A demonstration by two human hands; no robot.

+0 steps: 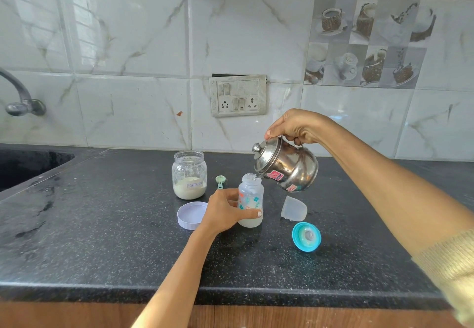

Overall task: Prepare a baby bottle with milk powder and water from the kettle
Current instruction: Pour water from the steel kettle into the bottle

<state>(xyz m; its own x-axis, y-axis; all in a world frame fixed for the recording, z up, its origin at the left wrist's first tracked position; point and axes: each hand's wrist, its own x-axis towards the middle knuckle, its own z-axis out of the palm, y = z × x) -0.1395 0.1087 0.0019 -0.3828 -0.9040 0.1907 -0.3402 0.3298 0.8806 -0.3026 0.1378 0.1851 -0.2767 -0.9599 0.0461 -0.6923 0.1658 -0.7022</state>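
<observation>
Baby bottle (250,201) upright in left hand (225,211), under kettle (286,167) in right hand (297,126).

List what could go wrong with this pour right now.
1. The kettle is tipped steeply with its spout at the narrow mouth of the bottle; a small drift could spill water onto the left hand gripping the bottle.
2. The kettle's lid faces downward; only the right hand thumb seems to touch it, so it might slip off.
3. The open formula jar stands close by; splashes could wet the powder.
</observation>
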